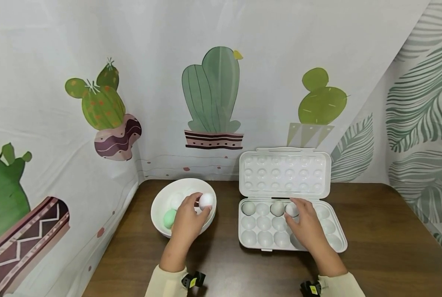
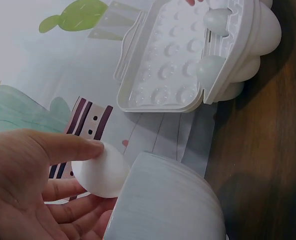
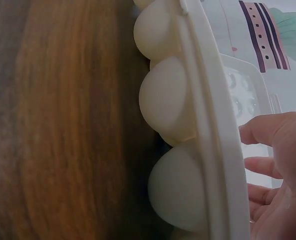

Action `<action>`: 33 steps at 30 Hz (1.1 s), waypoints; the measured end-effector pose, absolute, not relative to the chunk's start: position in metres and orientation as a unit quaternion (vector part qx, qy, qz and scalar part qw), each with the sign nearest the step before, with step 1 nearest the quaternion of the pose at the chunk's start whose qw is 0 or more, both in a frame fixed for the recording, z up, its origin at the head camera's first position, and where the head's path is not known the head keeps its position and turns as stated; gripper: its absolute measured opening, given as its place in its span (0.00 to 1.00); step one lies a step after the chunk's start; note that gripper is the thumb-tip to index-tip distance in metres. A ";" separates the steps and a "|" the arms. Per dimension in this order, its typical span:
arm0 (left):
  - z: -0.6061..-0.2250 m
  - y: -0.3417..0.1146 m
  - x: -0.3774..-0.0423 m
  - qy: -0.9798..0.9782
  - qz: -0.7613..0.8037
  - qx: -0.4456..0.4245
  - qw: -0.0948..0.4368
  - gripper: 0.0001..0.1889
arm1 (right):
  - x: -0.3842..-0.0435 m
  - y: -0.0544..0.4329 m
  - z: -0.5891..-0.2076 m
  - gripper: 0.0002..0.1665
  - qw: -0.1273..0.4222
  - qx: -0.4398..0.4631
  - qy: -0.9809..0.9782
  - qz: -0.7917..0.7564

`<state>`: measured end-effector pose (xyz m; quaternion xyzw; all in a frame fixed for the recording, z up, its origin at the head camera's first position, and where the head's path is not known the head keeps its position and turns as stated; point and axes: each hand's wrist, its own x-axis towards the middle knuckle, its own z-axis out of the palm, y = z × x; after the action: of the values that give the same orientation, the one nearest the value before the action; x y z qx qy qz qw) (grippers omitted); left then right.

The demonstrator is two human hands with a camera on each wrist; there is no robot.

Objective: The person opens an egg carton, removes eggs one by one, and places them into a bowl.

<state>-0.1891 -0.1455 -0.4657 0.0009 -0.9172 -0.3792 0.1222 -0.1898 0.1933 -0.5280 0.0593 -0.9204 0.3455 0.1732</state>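
Observation:
My left hand (image 1: 188, 218) pinches a white egg (image 1: 206, 201) between thumb and fingers over the right side of a white bowl (image 1: 157, 220). In the left wrist view the same egg (image 2: 102, 171) shows beside the bowl's outer wall. A green egg (image 1: 169, 218) and a white egg (image 1: 177, 201) lie in the bowl. At the opened white egg carton (image 1: 244, 245), my right hand (image 1: 305, 222) has thumb and fingers about a white egg (image 1: 291, 210) in the back row. Two greyish eggs (image 1: 277, 208) sit left of it. The carton's rim hides these fingertips in the right wrist view.
The carton's lid (image 1: 284, 173) stands raised at the back, near a wall cloth (image 1: 273, 74) printed with cacti. Bowl and carton stand apart on a dark wooden table (image 1: 224, 264). Black wrist straps (image 1: 193, 280) sit at both cuffs.

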 end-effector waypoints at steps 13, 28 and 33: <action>-0.471 -0.150 -0.192 -0.924 -0.368 0.018 0.100 0.23 | -0.189 0.197 -0.529 0.35 0.139 0.053 -0.929 0.339; -0.480 -0.151 -0.194 -0.935 -0.345 0.030 0.071 0.23 | -0.190 0.200 -0.535 0.31 0.151 0.051 -0.928 0.336; -0.480 -0.151 -0.194 -0.935 -0.347 0.029 0.067 0.23 | -0.190 0.200 -0.536 0.30 0.167 0.056 -0.929 0.326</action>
<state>-0.1940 -0.1506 -0.4801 0.0288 -0.9351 -0.3468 0.0670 -0.1896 0.1999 -0.5360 0.0564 -0.9288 0.3261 0.1665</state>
